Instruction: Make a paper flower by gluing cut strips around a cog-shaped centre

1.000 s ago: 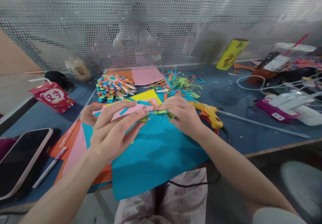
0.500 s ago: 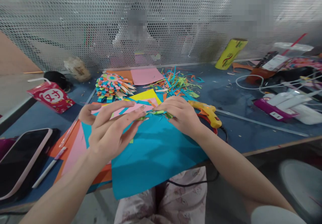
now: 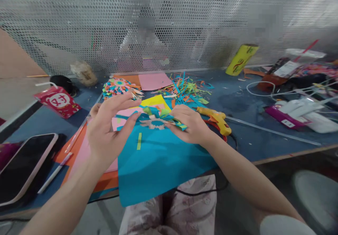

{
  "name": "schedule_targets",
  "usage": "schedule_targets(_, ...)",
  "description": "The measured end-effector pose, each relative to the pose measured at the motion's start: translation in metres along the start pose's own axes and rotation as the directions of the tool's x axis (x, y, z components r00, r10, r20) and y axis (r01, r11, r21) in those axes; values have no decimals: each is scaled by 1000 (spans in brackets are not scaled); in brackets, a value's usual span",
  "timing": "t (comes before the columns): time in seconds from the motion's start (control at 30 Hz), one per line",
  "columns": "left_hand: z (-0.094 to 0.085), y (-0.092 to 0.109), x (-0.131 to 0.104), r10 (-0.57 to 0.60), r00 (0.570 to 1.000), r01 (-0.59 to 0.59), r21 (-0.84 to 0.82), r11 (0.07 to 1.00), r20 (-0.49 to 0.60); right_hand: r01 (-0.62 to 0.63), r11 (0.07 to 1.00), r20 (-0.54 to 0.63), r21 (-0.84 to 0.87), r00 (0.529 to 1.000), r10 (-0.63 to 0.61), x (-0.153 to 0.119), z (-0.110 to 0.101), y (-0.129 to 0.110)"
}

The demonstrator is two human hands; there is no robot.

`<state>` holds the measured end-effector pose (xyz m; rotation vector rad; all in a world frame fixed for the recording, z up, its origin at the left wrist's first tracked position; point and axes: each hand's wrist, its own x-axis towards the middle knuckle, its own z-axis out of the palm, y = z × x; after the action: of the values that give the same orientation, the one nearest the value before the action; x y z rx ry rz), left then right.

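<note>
A small paper flower (image 3: 157, 123) with blue, green and pale strips is above the blue sheet (image 3: 163, 161). My right hand (image 3: 190, 124) pinches its right side between thumb and fingers. At its left, my left hand (image 3: 112, 129) has thumb and fingers apart, the thumb tip close to a blue strip. A loose green strip (image 3: 139, 141) lies on the blue sheet, and yellow paper (image 3: 161, 102) shows behind the flower. Beyond my left hand stands a fuller multicoloured paper flower (image 3: 120, 83).
A yellow glue gun (image 3: 215, 117) lies right of my right hand, beside a pile of cut strips (image 3: 186, 89). At left are a red drink carton (image 3: 59, 101) and a phone (image 3: 26, 164). A yellow tube (image 3: 241, 59) leans near the mesh.
The small flower has turned, so its pale ring and petals now show. My left thumb has come away from it, and that hand has opened and shifted left.
</note>
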<state>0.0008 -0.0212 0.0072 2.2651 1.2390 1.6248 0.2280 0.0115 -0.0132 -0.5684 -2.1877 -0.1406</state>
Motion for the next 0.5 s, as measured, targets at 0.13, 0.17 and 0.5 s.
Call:
schedule_targets(0.13,3,4,7,-9,1000,9,-6,1000,11,33,997,-3,63,999,-33,-1,0,1)
schedule_targets(0.17,4,4,8,-32,999,34,-43,999,40,33,997,-4,70,999,-33,-1,0,1)
schedule_targets(0.5,7,4,10,-264,964,264,-285,921,40,26,995,26,98,999,-29,-1,0,1)
